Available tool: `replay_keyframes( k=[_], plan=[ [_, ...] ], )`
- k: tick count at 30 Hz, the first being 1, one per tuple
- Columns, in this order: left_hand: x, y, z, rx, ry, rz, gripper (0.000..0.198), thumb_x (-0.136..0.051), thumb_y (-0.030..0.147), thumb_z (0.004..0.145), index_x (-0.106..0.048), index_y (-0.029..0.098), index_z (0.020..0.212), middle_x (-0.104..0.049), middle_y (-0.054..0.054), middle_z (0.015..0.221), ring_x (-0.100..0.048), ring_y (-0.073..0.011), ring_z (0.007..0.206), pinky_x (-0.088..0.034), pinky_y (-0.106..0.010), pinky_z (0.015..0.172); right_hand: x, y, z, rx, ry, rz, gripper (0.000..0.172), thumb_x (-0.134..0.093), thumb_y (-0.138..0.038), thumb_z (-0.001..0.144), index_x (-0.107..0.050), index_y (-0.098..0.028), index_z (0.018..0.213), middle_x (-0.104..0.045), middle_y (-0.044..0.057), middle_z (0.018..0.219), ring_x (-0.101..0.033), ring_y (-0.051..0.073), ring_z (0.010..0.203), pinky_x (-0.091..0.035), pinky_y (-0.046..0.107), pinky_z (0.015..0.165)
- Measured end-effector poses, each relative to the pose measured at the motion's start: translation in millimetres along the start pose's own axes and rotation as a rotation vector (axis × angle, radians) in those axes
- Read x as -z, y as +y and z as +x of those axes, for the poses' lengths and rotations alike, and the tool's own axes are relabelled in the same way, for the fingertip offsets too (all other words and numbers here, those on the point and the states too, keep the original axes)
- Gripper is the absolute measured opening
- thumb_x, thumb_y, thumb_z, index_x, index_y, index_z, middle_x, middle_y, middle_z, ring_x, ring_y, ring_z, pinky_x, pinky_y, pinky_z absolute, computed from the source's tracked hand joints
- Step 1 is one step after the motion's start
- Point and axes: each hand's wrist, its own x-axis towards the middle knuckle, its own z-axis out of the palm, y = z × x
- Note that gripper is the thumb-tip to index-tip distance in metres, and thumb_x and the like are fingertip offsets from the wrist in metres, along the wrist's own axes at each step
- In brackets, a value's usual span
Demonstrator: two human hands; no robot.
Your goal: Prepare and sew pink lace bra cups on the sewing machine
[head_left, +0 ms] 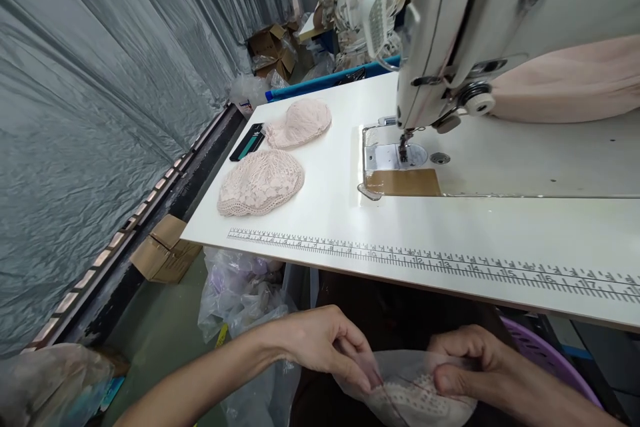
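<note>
Below the front edge of the table, my left hand [333, 347] pinches the left side of a sheer pale piece with lace [420, 395]. My right hand [473, 367] grips the same piece at its upper right, thumb on top. A thin dark reddish strand crosses the fabric near my left fingertips. Two pink lace cups, a nearer one [261, 183] and a farther one [300, 122], lie at the left of the white table [330, 213]. A dark and green flat item [249, 141] sits beside them.
A sewing machine [435, 47] stands on the table, with pink fabric [570, 80] behind its arm. Plastic bags [240, 287], a cardboard box [165, 250] and a purple basket [550, 360] are below. A person in a floral top [360, 0] is beyond.
</note>
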Motion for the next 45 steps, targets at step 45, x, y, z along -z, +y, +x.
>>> replay_keyframes(
  k=[45],
  plan=[
    [4.6,-6,28,0.033,-0.058,-0.056,0.051,-0.087,0.045,0.041,-0.075,0.019,0.083,-0.068,0.004,0.068,-0.061,-0.0093,0.062,-0.051,-0.023,0.076,2,-10,-9,-0.035,0.006,-0.048,0.029,-0.075,-0.041,0.064,-0.063,-0.014,0.065,-0.051,-0.003,0.060,-0.043,0.011,0.059,-0.030,0.022,0.056]
  ],
)
